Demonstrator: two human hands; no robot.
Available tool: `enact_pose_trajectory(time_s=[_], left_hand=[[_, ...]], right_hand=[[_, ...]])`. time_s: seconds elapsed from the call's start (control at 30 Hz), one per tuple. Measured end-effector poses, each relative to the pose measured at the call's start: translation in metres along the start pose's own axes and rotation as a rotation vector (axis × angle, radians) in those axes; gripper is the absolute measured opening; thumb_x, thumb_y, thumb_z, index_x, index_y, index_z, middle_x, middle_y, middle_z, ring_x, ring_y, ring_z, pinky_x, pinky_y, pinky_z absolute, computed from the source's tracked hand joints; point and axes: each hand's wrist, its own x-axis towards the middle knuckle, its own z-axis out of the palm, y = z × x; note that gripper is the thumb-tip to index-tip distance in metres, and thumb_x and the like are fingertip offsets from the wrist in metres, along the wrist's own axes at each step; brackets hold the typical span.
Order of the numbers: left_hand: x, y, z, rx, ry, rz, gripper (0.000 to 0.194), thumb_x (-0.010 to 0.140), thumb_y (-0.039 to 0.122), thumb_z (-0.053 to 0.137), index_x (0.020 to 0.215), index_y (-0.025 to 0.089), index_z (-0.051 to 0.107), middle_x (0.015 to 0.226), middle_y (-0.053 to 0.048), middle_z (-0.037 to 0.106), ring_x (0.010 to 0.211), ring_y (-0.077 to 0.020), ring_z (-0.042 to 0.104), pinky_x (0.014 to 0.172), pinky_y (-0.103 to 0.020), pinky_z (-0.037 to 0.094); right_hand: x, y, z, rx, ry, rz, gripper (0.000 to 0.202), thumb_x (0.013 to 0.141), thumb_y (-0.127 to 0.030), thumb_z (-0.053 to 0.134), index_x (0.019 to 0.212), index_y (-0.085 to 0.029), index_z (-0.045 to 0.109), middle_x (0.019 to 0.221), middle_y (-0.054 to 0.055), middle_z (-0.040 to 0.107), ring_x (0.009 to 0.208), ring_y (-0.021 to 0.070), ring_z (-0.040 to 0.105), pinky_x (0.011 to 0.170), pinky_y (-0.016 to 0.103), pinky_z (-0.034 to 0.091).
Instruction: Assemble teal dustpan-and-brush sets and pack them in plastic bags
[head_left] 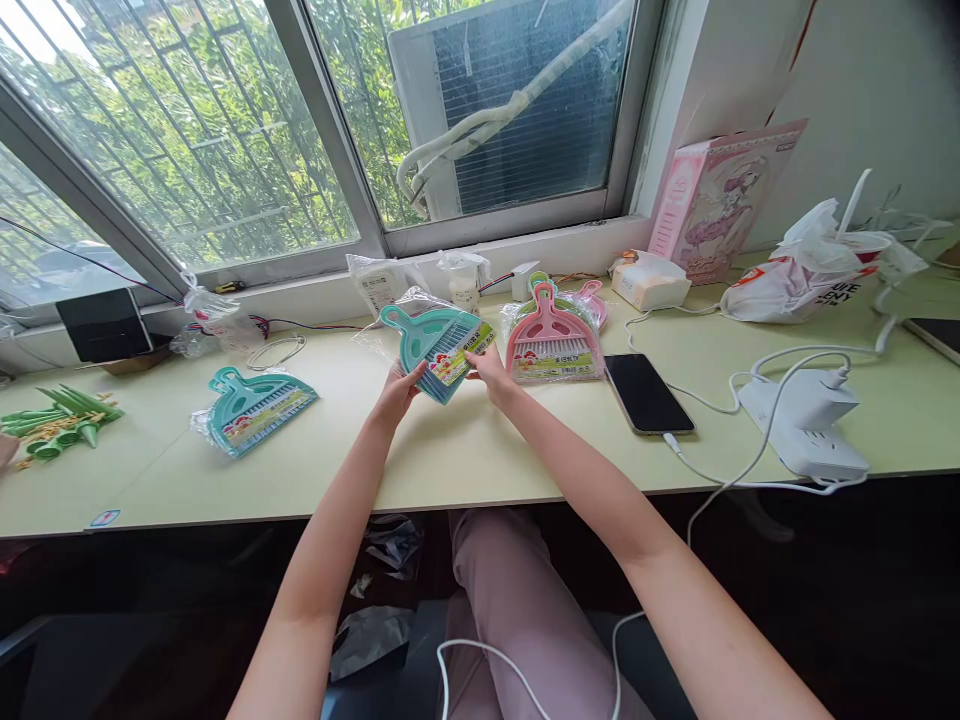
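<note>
A teal mini dustpan and brush set in a clear plastic wrapper is held tilted above the desk, between both hands. My left hand grips its lower left edge, thumb on top. With its fingers closed on the label side, my right hand holds the right edge. Just right of it, pink dustpan sets in clear wrap lie in a pile, with some green showing behind. Another wrapped teal dustpan set lies on the desk to the left.
A phone on a charging cable lies right of the pile, near a white power strip. Farther back are a tissue pack, a pink box and a plastic bag. At far left, another person's hand is beside green pieces.
</note>
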Motion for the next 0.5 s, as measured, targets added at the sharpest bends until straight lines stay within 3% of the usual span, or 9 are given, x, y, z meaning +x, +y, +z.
enact_pose_trajectory(time_s=[0.17, 0.37, 0.5], left_hand=[[-0.001, 0.001, -0.004, 0.031, 0.028, -0.015, 0.075, 0.067, 0.043, 0.088, 0.131, 0.022, 0.056, 0.114, -0.010, 0.071, 0.104, -0.0309, 0.069, 0.085, -0.040, 0.060], [-0.004, 0.004, 0.003, 0.029, -0.033, 0.028, 0.078, 0.064, 0.035, 0.090, 0.132, 0.022, 0.054, 0.119, -0.011, 0.069, 0.113, -0.0315, 0.065, 0.100, -0.044, 0.053], [-0.008, 0.007, 0.012, 0.027, -0.055, 0.032, 0.079, 0.062, 0.032, 0.091, 0.131, 0.021, 0.055, 0.121, -0.011, 0.069, 0.117, -0.0322, 0.063, 0.101, -0.044, 0.053]], right_hand=[[0.002, -0.003, -0.004, -0.023, -0.050, 0.026, 0.024, 0.077, -0.008, 0.056, 0.090, -0.024, 0.043, 0.094, -0.001, 0.064, 0.077, 0.0124, 0.062, 0.059, 0.022, 0.052], [0.003, 0.005, -0.002, -0.006, 0.037, -0.012, 0.032, 0.073, -0.015, 0.066, 0.092, -0.025, 0.043, 0.101, -0.001, 0.066, 0.087, 0.0156, 0.064, 0.063, 0.026, 0.054], [0.007, 0.012, -0.001, -0.010, 0.082, -0.040, 0.035, 0.071, -0.019, 0.069, 0.093, -0.026, 0.042, 0.105, 0.000, 0.066, 0.090, 0.0165, 0.064, 0.062, 0.026, 0.054]])
